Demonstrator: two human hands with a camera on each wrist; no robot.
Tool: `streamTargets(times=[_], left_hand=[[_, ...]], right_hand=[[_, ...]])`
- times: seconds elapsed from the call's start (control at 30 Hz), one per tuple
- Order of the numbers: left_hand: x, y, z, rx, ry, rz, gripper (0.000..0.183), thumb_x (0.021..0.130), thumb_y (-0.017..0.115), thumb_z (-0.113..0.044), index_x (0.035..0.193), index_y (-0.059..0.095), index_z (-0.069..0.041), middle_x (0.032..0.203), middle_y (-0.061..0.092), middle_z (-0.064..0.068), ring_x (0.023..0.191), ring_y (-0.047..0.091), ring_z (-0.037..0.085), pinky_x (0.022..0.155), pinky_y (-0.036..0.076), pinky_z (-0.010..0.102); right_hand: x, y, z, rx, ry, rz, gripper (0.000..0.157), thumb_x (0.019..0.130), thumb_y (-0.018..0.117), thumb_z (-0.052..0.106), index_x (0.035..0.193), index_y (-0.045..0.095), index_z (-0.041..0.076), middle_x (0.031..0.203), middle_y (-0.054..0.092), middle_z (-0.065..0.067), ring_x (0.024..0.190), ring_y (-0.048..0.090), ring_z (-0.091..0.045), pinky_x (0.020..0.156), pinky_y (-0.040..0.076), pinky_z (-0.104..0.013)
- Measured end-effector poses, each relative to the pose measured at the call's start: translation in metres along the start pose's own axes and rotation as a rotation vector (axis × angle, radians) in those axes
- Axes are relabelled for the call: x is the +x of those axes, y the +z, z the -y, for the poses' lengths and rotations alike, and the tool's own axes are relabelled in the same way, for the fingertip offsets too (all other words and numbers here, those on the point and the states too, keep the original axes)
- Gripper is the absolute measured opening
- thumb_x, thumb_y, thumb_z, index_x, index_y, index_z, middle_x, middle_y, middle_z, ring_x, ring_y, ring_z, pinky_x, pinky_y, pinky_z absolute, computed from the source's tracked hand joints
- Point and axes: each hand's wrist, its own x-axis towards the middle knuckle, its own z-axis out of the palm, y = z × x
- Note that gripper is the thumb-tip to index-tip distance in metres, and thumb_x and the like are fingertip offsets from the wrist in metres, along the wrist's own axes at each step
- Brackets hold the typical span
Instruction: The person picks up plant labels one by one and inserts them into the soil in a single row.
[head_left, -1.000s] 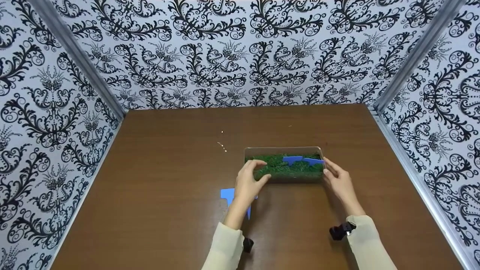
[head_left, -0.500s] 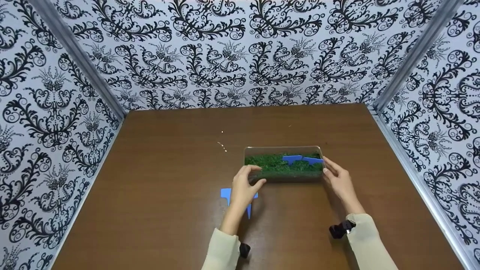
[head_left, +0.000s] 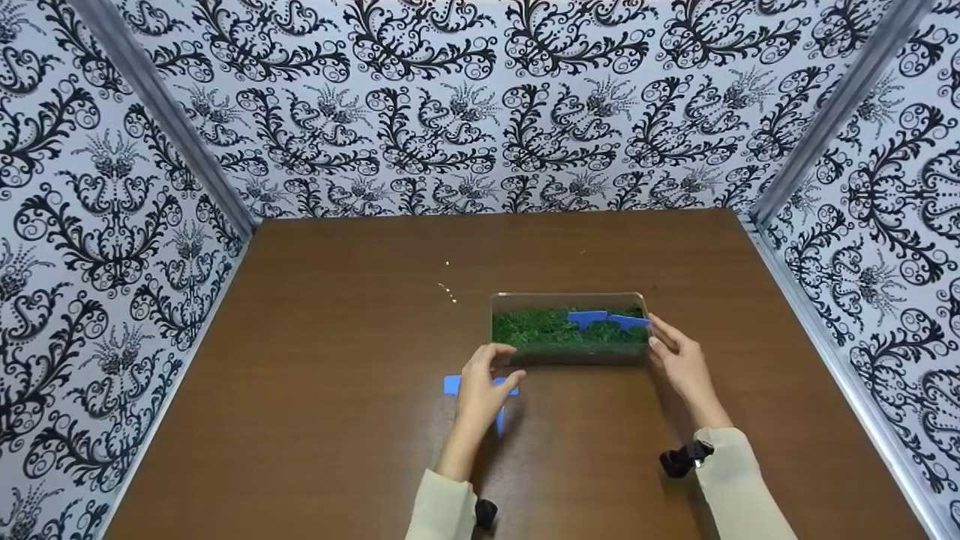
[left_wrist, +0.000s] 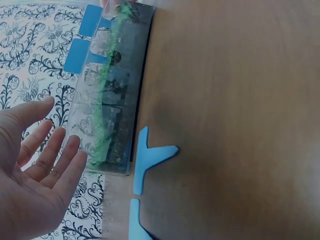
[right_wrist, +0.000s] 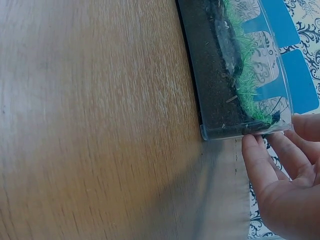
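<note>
A clear rectangular box (head_left: 570, 358) holds dark soil and green grass. Two blue T-shaped plant labels (head_left: 587, 317) stand in its right part, the rightmost plant label (head_left: 631, 322) near the end wall. My right hand (head_left: 681, 367) rests its fingertips against the box's right end; the right wrist view shows the fingers (right_wrist: 260, 165) fairly straight there. Two more blue plant labels (left_wrist: 150, 155) lie on the table in front of the box's left end. Over these hovers my left hand (head_left: 480, 386), holding nothing, its thumb and fingers spread apart in the left wrist view.
The brown table (head_left: 337, 360) is enclosed by walls (head_left: 420, 112) with black-and-white scroll patterns. White specks (head_left: 448, 291) dot the table left of the box. A small black camera (head_left: 681, 459) sits on the right wrist.
My left hand has drawn back from the box's left end toward the plant labels on the table. My right hand stays at the box's right end.
</note>
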Motion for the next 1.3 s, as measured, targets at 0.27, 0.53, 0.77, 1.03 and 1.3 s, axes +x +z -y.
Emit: streamTargets(times=[0.27,0.53,0.77,1.03,1.3], left_hand=[[-0.008,-0.001,0.008,-0.028,-0.056,0.017,0.031,0.085,0.078,-0.01,0.112,0.065,-0.004,0.114,0.066,0.01,0.11,0.067,0.034,0.095,0.056,0.043],[-0.011,-0.003,0.011,-0.016,-0.061,0.014,0.029,0.085,0.077,-0.006,0.111,0.066,-0.004,0.114,0.066,0.014,0.111,0.066,0.037,0.093,0.056,0.045],[-0.015,-0.004,0.015,-0.005,-0.073,0.032,0.031,0.086,0.077,-0.007,0.114,0.065,-0.003,0.116,0.066,0.016,0.108,0.067,0.037,0.091,0.058,0.042],[-0.017,-0.007,0.016,0.004,-0.102,0.05,0.033,0.084,0.079,-0.007,0.113,0.064,-0.002,0.115,0.066,0.017,0.104,0.07,0.035,0.087,0.059,0.04],[-0.021,-0.011,0.013,0.05,-0.182,0.065,0.034,0.084,0.079,-0.013,0.114,0.066,-0.007,0.118,0.067,0.013,0.102,0.071,0.03,0.083,0.06,0.038]], right_hand=[[0.0,0.001,-0.001,0.025,-0.016,0.008,0.049,0.106,0.041,0.006,0.155,0.033,0.007,0.158,0.033,-0.02,0.145,0.037,-0.032,0.11,0.041,-0.04],[0.001,0.002,-0.002,0.037,-0.026,-0.002,0.049,0.106,0.042,0.005,0.154,0.034,0.004,0.156,0.034,-0.022,0.144,0.038,-0.033,0.109,0.041,-0.04],[0.001,0.002,-0.002,0.036,-0.022,-0.006,0.049,0.106,0.042,0.005,0.154,0.034,0.004,0.156,0.034,-0.022,0.143,0.038,-0.032,0.108,0.043,-0.036],[0.002,0.002,-0.002,0.042,-0.02,-0.012,0.049,0.105,0.042,0.005,0.153,0.034,0.003,0.156,0.035,-0.021,0.144,0.037,-0.031,0.107,0.043,-0.034],[0.002,0.002,-0.004,0.009,-0.036,-0.017,0.049,0.105,0.043,0.006,0.154,0.035,0.006,0.156,0.036,-0.021,0.143,0.039,-0.033,0.105,0.045,-0.034]])
